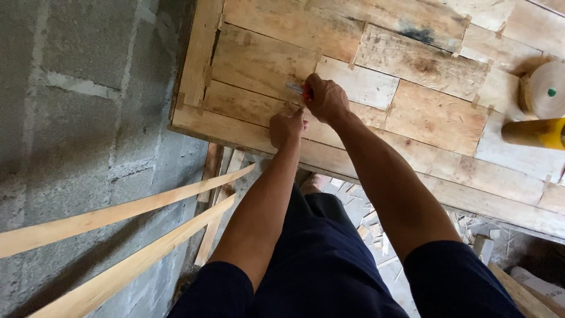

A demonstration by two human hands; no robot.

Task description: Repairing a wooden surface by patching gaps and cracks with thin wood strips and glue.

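My right hand (325,98) is closed around a small tool with a red handle and a metal tip (296,89), held against a wooden panel (424,112) made of many joined planks. My left hand (286,127) is a loose fist just below it, pressing on the panel near its front edge; I cannot tell whether it holds anything. Both forearms reach forward over my dark trousers.
A grey block wall (82,118) rises at the left. Two long thin wooden strips (135,235) lean across it. A tape roll (544,88) and a yellow cylinder (535,133) lie on the panel at the right. Wood scraps litter the floor (376,224).
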